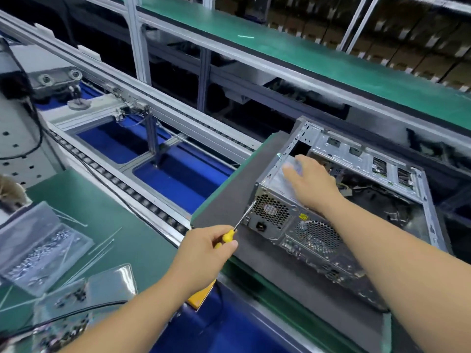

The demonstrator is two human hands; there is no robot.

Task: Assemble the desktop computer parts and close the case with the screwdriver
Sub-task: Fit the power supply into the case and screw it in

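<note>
An open metal computer case (362, 159) lies on its side on a grey foam pad (229, 197), its rear panel facing me. The silver power supply (277, 212), with a honeycomb fan grille and a power socket, sits in the near left corner of the case. My right hand (309, 182) lies flat on top of the power supply, fingers straight. My left hand (204, 248) grips the yellow handle of a screwdriver (235, 226). Its thin shaft points up and right, and the tip touches the upper left corner of the power supply's rear face.
Clear plastic bags of screws (40, 248) and several cable ties lie on the green bench at the left. A roller conveyor (122, 187) with blue trays beneath runs behind the bench. A green shelf (318, 54) on aluminium posts spans the back.
</note>
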